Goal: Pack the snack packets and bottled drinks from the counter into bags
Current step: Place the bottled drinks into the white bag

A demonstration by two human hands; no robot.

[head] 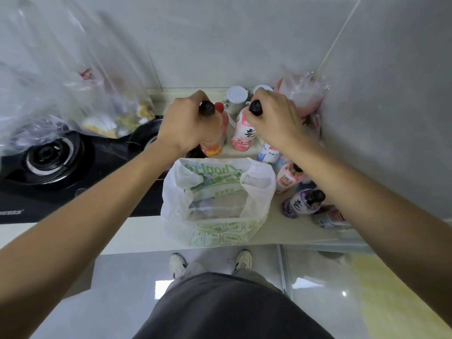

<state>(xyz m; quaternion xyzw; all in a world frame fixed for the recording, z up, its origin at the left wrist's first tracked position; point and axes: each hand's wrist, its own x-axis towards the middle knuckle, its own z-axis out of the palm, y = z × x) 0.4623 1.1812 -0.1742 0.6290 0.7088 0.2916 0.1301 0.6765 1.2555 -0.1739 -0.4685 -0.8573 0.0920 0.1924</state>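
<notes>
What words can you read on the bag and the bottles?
White plastic bag: green letters, seen upside down, roughly "Chaojie"; not sure.
Bag's small green print: too small to read.
Pink bottle in the right hand: label blurred.
Orange bottle in the left hand: unreadable.
Purple bottle: blurred.

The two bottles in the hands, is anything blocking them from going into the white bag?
Nothing visible does. The orange bottle and pink bottle stand just behind the white bag, whose mouth gapes open toward them.
</notes>
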